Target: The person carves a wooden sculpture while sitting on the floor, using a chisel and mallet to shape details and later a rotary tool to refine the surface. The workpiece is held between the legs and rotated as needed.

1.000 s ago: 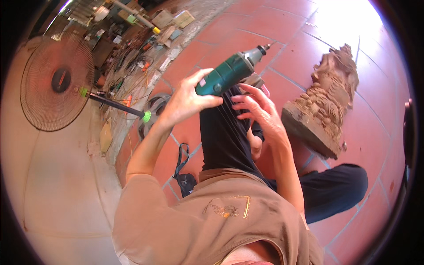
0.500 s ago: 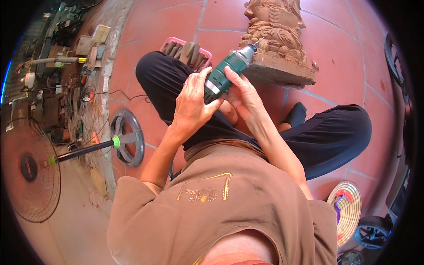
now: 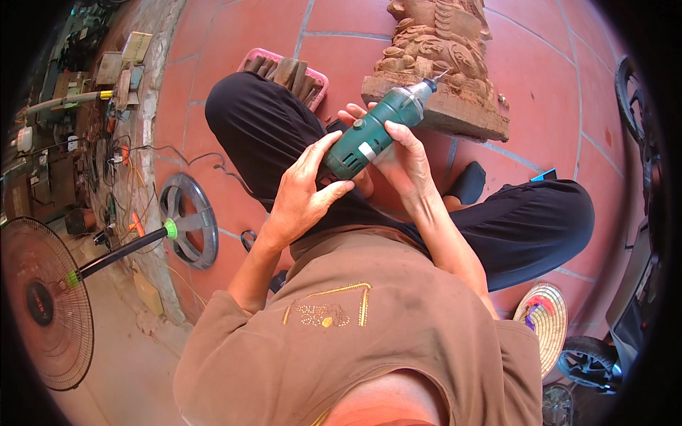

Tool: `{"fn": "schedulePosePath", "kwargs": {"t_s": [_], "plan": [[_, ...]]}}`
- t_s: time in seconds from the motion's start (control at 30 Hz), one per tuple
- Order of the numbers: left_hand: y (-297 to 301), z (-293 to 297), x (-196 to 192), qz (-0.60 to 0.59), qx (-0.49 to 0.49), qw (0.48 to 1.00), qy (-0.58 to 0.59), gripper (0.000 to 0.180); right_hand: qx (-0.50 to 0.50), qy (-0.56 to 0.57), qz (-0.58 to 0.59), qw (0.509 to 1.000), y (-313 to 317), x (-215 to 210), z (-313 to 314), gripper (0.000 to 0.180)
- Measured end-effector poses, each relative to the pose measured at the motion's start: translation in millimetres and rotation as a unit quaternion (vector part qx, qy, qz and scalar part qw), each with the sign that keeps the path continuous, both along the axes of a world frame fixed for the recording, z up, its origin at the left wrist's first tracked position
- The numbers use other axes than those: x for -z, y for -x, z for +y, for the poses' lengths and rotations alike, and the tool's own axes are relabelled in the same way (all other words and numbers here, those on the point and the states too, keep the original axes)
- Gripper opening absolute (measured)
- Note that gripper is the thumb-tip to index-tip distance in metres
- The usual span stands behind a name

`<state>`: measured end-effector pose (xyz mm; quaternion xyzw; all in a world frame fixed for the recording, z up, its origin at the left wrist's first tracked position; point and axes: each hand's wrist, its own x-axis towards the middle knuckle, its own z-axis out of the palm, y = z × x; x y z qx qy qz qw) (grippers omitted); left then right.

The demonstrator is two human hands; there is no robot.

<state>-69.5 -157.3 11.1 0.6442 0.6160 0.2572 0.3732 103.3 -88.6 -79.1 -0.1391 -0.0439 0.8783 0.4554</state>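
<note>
Between my two hands lies a green rotary tool (image 3: 376,135), tilted with its grey nose and thin metal bit pointing up and to the right. My left hand (image 3: 302,188) grips its rear end, thumb and fingers on either side. From underneath, my right hand (image 3: 406,167) cradles the body, its thumb along the near side and some fingertips showing past the far side. A round button on the casing faces up. Beyond the bit stands a brown carved wooden piece (image 3: 447,57) on a thick block; in this view the bit overlaps it, and I cannot tell if they touch.
Left of the carving, a pink basket (image 3: 325,84) holds several wooden-looking sticks. A standing fan (image 3: 46,305) with a round base (image 3: 167,206) is at the left, near a black cord (image 3: 227,170). A woven hat (image 3: 550,323) and a wheel (image 3: 586,362) lie lower right.
The rotary tool has turned about its length, bringing the round button into sight, and has shifted slightly right. My left fingers have slid back toward its rear end. The whole view has shifted a little.
</note>
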Motion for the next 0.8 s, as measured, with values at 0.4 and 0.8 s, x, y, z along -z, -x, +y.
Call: {"fn": "schedulePosePath", "kwargs": {"t_s": [0.4, 0.8], "plan": [[-4.9, -8.2, -4.7, 0.039, -0.027, 0.998, -0.028, 0.072, -0.024, -0.034, -0.056, 0.998, -0.3, 10.0, -1.8, 0.069], [8.2, 0.1, -4.1, -0.137, -0.082, 0.983, 0.092, 0.070, -0.032, -0.021, 0.016, 0.999, 5.7, 1.5, 3.4, 0.052]]}}
